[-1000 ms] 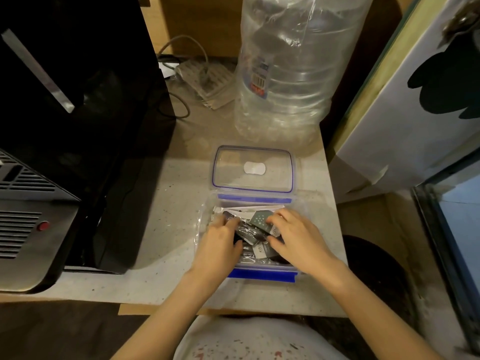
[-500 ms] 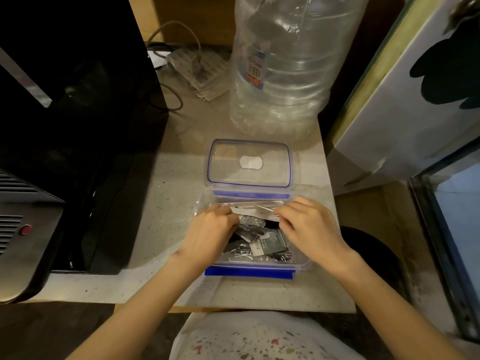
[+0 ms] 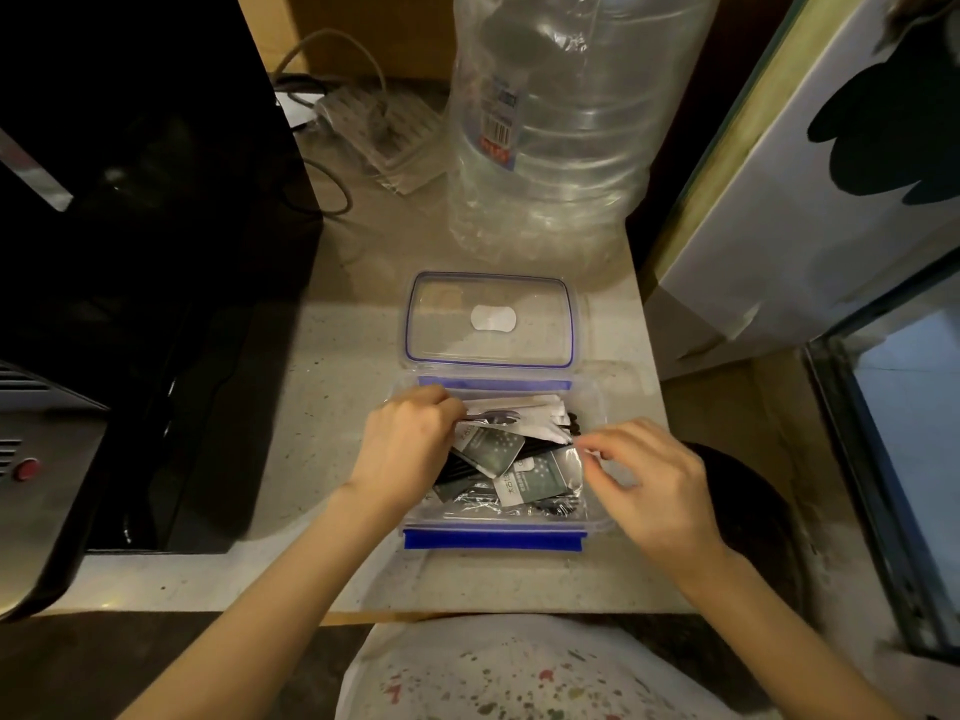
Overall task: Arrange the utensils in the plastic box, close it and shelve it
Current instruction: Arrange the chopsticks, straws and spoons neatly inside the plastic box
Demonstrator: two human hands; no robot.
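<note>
A clear plastic box with blue clips stands open on the counter near its front edge. Its clear lid lies flat just behind it. Inside the box lie several wrapped utensils: grey packets, white paper sleeves and black handles. My left hand reaches into the box's left side, fingers curled on a white wrapped utensil at the back. My right hand hovers at the box's right edge, thumb and forefinger pinching the shiny corner of a packet.
A large empty water bottle stands behind the lid. A black appliance fills the left side. A power strip with cables lies at the back. A white cabinet door stands at the right.
My left hand has moved toward the box's back left. My right hand has drawn back to the right edge, uncovering the packets in the middle.
</note>
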